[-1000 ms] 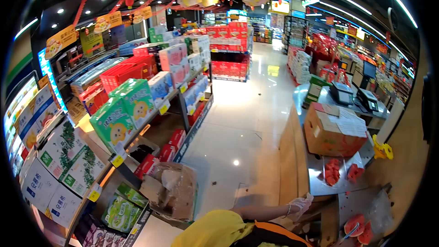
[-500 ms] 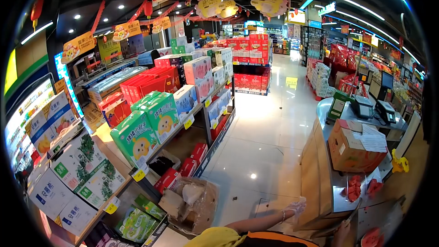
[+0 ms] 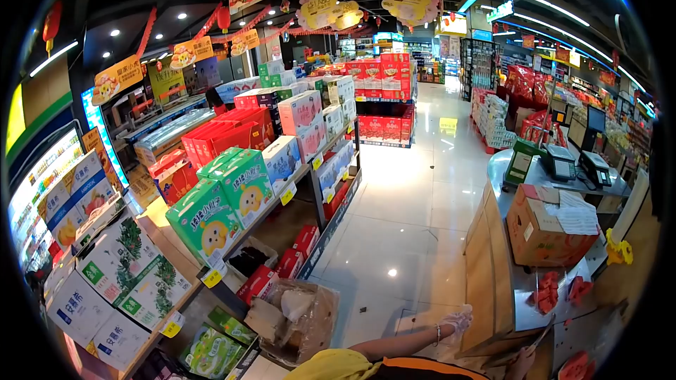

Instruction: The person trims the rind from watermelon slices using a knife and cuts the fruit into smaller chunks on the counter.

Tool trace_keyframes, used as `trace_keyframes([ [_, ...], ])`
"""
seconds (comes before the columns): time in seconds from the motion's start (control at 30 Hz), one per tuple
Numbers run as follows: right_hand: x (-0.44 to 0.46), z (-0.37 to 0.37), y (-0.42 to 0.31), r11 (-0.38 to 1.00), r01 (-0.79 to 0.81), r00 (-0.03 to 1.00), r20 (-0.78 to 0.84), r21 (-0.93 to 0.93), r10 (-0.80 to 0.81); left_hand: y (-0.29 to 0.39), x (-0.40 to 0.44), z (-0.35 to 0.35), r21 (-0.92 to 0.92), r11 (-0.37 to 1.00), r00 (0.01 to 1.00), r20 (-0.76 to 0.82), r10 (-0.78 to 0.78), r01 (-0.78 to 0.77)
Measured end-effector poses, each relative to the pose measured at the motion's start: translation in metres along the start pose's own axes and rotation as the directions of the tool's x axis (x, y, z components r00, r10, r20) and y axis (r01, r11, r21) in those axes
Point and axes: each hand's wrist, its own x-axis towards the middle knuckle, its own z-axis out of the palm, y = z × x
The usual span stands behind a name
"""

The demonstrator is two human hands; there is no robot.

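My left hand (image 3: 458, 320), in a clear plastic glove with a bracelet at the wrist, reaches out beside the counter's wooden side. Its fingers look loosely stretched and nothing shows in them. Low at the bottom edge, my right hand (image 3: 522, 364) is partly in shadow, closed around what looks like a knife (image 3: 541, 338) slanting up to the right. Red watermelon pieces (image 3: 544, 293) lie on the metal counter top (image 3: 529, 315), with more red chunks (image 3: 579, 289) beside them. A cut watermelon (image 3: 577, 366) with its red flesh showing is right of my right hand.
A cardboard box (image 3: 542, 236) with papers on it stands on the counter, near scales (image 3: 558, 163). Shelves of drink cartons (image 3: 206, 225) line the left. An open cardboard box (image 3: 313, 324) holding packaging sits on the floor (image 3: 387, 239) below them.
The view has shifted slightly. My left hand stays stretched out in nearly the same place. My right hand has moved a little down and left.
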Motion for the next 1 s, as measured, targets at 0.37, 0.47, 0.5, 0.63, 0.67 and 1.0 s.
trace_keyframes([
  [0.37, 0.016, 0.007, 0.026, 0.999, -0.013, 1.000, 0.021, 0.043, 0.012, -0.011, 0.031, -0.033, -0.339, 0.926, 0.673, 0.725, 0.145, 0.166],
  [0.47, 0.002, 0.009, -0.008, 1.000, -0.003, 1.000, 0.012, -0.029, 0.003, -0.004, 0.012, -0.024, -0.298, 0.948, 0.829, 0.554, 0.077, 0.112],
  [0.5, -0.003, 0.010, -0.020, 0.996, -0.002, 1.000, 0.010, -0.090, 0.003, -0.005, 0.014, -0.025, -0.299, 0.948, 0.829, 0.555, 0.077, 0.112],
  [0.63, -0.005, 0.009, -0.019, 0.981, 0.110, 0.994, 0.031, -0.159, -0.106, -0.007, 0.021, -0.024, -0.346, 0.924, 0.723, 0.679, 0.127, 0.162],
  [0.67, -0.007, 0.009, -0.021, 0.979, 0.089, 0.996, 0.040, -0.186, -0.083, -0.007, 0.021, -0.025, -0.335, 0.929, 0.733, 0.670, 0.117, 0.158],
  [1.0, 0.001, 0.004, 0.014, 0.988, 0.087, 0.996, 0.014, -0.129, -0.086, -0.009, 0.016, -0.021, -0.342, 0.926, 0.834, 0.548, 0.058, 0.160],
])
